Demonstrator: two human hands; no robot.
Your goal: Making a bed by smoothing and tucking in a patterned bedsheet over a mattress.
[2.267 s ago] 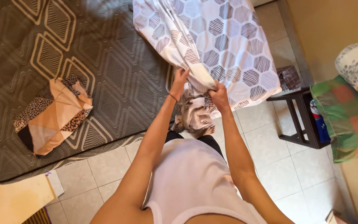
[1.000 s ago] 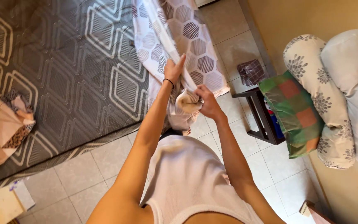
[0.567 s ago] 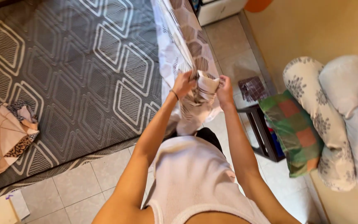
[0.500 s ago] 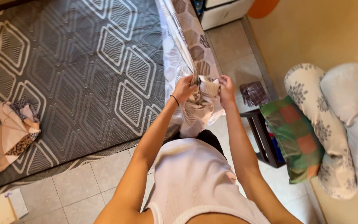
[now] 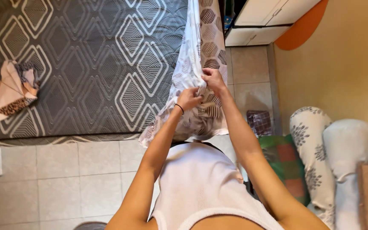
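Quilted grey mattress (image 5: 86, 64), both hands (image 5: 201, 89) clenched on bunched, hexagon-patterned white cloth (image 5: 199, 47)

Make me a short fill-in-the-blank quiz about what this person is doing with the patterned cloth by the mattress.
1. Both hands grip a white cloth printed with grey ____ shapes.
2. The left hand has a thin dark ____ around its wrist.
3. The right hand pinches the cloth ____ the left hand in the picture.
4. A folded cloth lies on the grey mattress at the picture's ____ side.

Missing words: hexagon; band; above; left
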